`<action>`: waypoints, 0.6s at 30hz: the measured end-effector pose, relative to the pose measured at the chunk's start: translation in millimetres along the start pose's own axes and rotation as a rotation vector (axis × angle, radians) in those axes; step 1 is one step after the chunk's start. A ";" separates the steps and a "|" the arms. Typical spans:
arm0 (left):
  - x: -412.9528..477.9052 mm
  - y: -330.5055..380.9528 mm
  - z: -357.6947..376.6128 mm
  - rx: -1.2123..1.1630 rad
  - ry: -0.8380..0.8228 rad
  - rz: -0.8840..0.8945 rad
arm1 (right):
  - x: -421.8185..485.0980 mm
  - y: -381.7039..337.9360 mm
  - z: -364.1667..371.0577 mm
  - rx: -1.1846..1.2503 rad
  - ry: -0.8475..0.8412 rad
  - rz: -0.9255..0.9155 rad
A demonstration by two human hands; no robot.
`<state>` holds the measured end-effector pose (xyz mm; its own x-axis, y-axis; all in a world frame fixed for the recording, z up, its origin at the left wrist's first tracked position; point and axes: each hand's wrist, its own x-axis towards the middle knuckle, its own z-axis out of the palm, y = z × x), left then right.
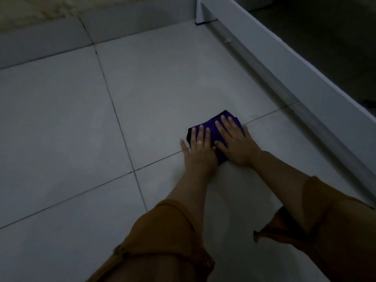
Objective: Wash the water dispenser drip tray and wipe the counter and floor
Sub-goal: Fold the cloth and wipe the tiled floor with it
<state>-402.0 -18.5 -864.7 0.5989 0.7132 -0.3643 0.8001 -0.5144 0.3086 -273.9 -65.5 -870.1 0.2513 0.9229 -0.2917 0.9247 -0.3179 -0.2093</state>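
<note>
2 bare hands press 1 folded purple cloth (211, 128) flat on the tiled floor (81, 119) in the dim head view, at centre right, near a metal strip (284, 92) that runs under a white cabinet base (264, 47). The left hand (198, 147) and right hand (237, 146) lie side by side with fingers straight and spread. They grip nothing and only push down on the cloth. The drip tray and counter are out of view, so the floor is the surface being worked.

From here, the cloth could bunch or skid out if the push runs faster than the weight on it, and leaning this far forward on what may be wet tile could cost the person their balance. A stroke to the right could knock the right hand's knuckles on the strip. The low light may leave damp patches unseen, and the rolled cuffs could drag through them.

Count:
- 2 hands
- 1 cloth
- 1 ring (199, 142), on the left hand
- 2 orange-brown sleeves (162, 231)
- at least 4 tiles, meeting at 1 grout cross (133, 171)
- 1 metal strip
- 1 cabinet base
</note>
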 end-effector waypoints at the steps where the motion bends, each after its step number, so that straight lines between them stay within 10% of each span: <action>1: -6.9 -11.0 -1.8 0.004 -0.003 -0.022 | -0.1 -12.9 2.3 -0.006 -0.001 -0.026; 18: -231.0 -206.0 9.7 -0.181 0.094 -0.588 | -51.0 -276.0 81.8 -0.139 -0.169 -0.686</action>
<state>-704.8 -81.9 -852.6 0.0478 0.8956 -0.4422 0.9720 0.0603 0.2273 -565.3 -42.7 -873.8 -0.4368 0.8551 -0.2794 0.8890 0.3627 -0.2797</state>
